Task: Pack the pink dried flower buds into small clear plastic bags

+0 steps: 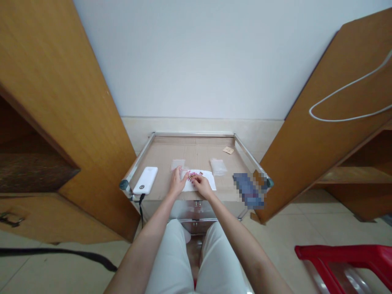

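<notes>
A sheet of white paper (208,176) lies near the front of the tray-topped cart, with a cluster of small pink and dark pieces (192,175) on it, perhaps beads. My left hand (177,181) rests at the paper's left edge. A thin pink string (185,169) runs from its fingers toward the cluster, and its thumb points at the pieces. From the right, my right hand (202,186) reaches in with thumb and forefinger pinched at the cluster; what lies between the fingertips is too small to make out.
Small clear plastic bags (218,167) (177,163) lie behind the paper. A white power bank (145,180) with a black cable sits at left, a blurred-out blue item (248,191) at right. A beige scrap (228,150) lies farther back. Metal rails (196,134) edge the cart; wooden cabinets flank it.
</notes>
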`<state>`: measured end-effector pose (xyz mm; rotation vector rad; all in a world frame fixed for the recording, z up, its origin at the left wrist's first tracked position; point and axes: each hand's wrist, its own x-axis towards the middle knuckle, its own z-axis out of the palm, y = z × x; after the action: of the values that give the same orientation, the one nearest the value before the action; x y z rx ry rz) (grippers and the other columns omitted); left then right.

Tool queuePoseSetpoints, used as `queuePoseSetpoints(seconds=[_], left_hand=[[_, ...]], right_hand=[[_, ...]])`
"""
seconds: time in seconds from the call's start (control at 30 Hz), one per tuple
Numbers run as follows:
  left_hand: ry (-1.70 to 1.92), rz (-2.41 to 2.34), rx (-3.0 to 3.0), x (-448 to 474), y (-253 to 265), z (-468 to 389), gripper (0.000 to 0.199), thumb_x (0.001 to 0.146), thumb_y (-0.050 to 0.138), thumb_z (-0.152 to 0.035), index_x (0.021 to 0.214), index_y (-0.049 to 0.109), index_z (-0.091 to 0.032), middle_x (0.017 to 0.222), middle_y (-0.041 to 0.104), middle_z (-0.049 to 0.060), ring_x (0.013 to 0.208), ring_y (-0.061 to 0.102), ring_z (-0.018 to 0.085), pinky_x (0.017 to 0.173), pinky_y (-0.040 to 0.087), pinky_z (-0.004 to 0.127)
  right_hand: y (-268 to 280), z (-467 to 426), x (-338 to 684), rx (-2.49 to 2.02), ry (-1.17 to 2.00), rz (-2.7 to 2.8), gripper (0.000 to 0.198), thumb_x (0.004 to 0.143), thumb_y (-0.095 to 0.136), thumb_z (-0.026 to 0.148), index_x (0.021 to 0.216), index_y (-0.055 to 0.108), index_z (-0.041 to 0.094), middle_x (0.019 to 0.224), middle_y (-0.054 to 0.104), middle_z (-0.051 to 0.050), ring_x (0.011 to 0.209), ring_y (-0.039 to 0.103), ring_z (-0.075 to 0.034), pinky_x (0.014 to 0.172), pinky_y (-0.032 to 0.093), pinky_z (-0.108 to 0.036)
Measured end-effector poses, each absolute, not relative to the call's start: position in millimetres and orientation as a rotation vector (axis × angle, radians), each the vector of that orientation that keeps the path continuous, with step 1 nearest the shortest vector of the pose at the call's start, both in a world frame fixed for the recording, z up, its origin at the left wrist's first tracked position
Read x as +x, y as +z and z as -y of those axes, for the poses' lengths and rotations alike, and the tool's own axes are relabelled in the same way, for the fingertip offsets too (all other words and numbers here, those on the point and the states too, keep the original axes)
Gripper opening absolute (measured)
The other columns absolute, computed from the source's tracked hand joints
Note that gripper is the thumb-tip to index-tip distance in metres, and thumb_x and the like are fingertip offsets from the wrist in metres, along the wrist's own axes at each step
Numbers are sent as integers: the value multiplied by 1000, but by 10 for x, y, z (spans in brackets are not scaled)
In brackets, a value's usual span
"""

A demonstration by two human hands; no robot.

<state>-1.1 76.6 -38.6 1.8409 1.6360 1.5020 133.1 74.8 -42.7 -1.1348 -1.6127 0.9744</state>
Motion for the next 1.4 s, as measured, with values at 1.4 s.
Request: queuePoseSetpoints(seconds=[1.4], left_hand=[[1332, -1726, 1841, 4, -487, -685, 49, 76, 43, -43, 115, 32, -16, 114, 49, 16, 108, 46, 23, 88, 38, 38]], right_hand=[[-571, -1062, 1485, -1562, 368, 1355, 13, 60, 54, 22, 51, 44, 20, 61, 53, -5, 64, 51, -18, 65, 39, -30]])
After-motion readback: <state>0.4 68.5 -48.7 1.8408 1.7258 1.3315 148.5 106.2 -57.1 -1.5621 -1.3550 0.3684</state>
